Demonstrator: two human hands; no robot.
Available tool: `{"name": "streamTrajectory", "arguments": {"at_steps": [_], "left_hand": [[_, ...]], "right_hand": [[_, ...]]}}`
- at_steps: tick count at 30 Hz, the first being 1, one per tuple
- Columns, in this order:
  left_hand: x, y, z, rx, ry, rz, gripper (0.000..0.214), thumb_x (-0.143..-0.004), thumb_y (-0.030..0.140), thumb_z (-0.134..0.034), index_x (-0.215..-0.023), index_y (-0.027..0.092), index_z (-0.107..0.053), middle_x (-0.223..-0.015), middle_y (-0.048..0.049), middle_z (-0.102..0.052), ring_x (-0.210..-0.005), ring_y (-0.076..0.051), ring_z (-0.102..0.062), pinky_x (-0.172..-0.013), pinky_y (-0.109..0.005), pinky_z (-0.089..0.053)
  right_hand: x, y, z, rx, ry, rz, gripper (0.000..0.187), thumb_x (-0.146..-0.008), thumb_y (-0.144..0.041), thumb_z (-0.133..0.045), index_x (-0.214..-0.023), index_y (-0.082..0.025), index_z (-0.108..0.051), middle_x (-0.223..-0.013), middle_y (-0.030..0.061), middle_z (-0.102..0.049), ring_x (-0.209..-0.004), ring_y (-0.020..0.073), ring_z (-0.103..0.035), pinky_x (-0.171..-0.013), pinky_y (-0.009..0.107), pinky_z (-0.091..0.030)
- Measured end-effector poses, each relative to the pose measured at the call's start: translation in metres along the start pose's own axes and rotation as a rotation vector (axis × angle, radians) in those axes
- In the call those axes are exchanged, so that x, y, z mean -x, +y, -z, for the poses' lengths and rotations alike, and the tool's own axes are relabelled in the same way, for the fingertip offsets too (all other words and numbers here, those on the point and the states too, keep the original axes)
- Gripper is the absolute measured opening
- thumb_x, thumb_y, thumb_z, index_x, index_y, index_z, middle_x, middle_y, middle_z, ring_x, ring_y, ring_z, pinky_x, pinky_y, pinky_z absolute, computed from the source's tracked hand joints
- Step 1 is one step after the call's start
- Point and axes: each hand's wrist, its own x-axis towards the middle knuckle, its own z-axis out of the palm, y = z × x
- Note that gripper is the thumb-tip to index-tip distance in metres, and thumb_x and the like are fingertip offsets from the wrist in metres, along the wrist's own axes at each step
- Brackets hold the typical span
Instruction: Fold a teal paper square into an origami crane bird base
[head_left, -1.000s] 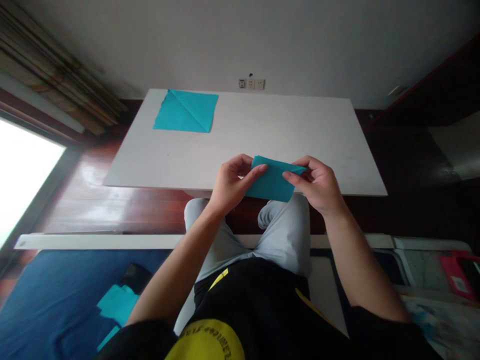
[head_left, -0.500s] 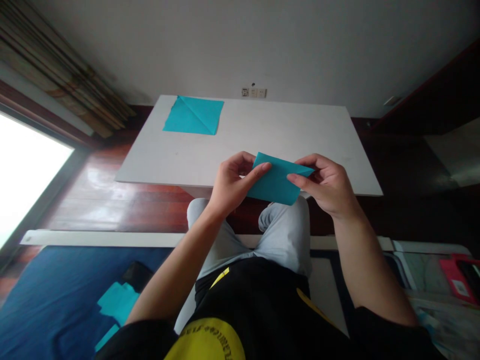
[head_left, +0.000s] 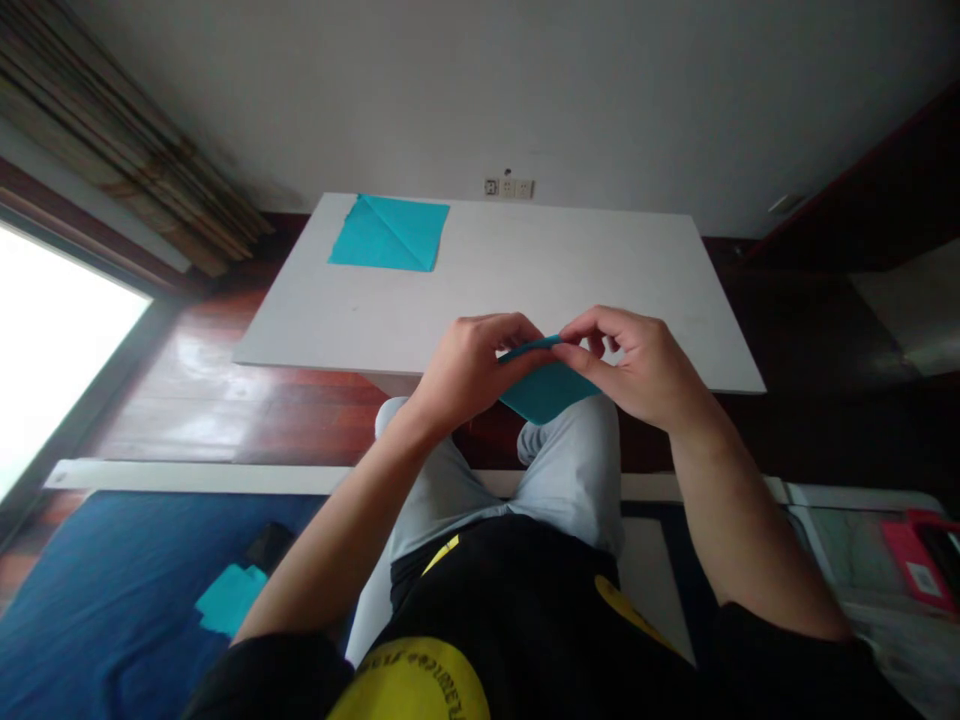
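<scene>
A folded teal paper (head_left: 544,392) is held in the air above my knees, just in front of the white table (head_left: 525,285). My left hand (head_left: 469,368) pinches its left side with thumb and fingers closed. My right hand (head_left: 637,365) pinches its upper right edge, fingers curled over the paper. The two hands almost touch above the paper, and they hide most of its top part. A second teal sheet (head_left: 390,232), square with a diagonal crease, lies flat at the table's far left corner.
Smaller teal paper pieces (head_left: 229,597) lie on a blue surface (head_left: 112,590) at lower left. A red object (head_left: 919,560) sits at the right edge. A wall socket (head_left: 508,187) is behind the table. A bright window (head_left: 52,360) is on the left.
My hands have come closer together and tipped the folded paper downward, so less of it shows now. The view has shifted slightly.
</scene>
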Motion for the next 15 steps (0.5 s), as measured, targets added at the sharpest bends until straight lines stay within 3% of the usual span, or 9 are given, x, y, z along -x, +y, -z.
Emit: {"name": "streamTrajectory", "arguments": {"at_steps": [3, 6, 10, 15], "left_hand": [[0.000, -0.001, 0.001, 0.020, 0.012, -0.020, 0.014, -0.109, 0.037, -0.093, -0.114, 0.026, -0.086, -0.097, 0.0000, -0.090, -0.088, -0.021, -0.082, -0.082, -0.033, -0.059], [0.002, -0.008, 0.001, 0.143, 0.082, -0.043, 0.036, -0.106, 0.042, -0.100, -0.131, 0.029, -0.077, -0.098, 0.0020, -0.088, -0.086, -0.020, -0.084, -0.083, -0.032, -0.065], [0.006, -0.021, 0.006, 0.194, 0.145, -0.110, 0.038, -0.107, 0.048, -0.100, -0.124, 0.028, -0.073, -0.110, -0.0023, -0.090, -0.093, -0.020, -0.087, -0.087, -0.034, -0.071], [0.008, -0.027, 0.016, 0.133, 0.075, -0.255, 0.029, -0.112, 0.048, -0.099, -0.118, 0.026, -0.080, -0.117, -0.0065, -0.092, -0.098, -0.021, -0.087, -0.090, -0.036, -0.071]], "right_hand": [[-0.002, 0.003, -0.003, -0.006, 0.020, 0.039, 0.012, -0.112, -0.039, -0.095, -0.104, -0.032, -0.089, -0.090, -0.0007, -0.083, -0.075, 0.0211, -0.066, -0.074, 0.038, -0.057], [0.003, 0.011, -0.005, -0.009, 0.126, 0.061, 0.020, -0.116, -0.047, -0.092, -0.104, -0.032, -0.087, -0.092, 0.0001, -0.083, -0.079, 0.0220, -0.070, -0.075, 0.039, -0.059], [0.008, 0.023, -0.006, -0.014, 0.234, 0.056, 0.028, -0.118, -0.058, -0.090, -0.106, -0.034, -0.085, -0.092, 0.0008, -0.081, -0.079, 0.0232, -0.070, -0.077, 0.041, -0.063], [0.010, 0.027, -0.005, 0.009, 0.331, 0.156, 0.021, -0.119, -0.051, -0.090, -0.107, -0.036, -0.083, -0.091, -0.0005, -0.078, -0.077, 0.0227, -0.069, -0.072, 0.042, -0.059]]}}
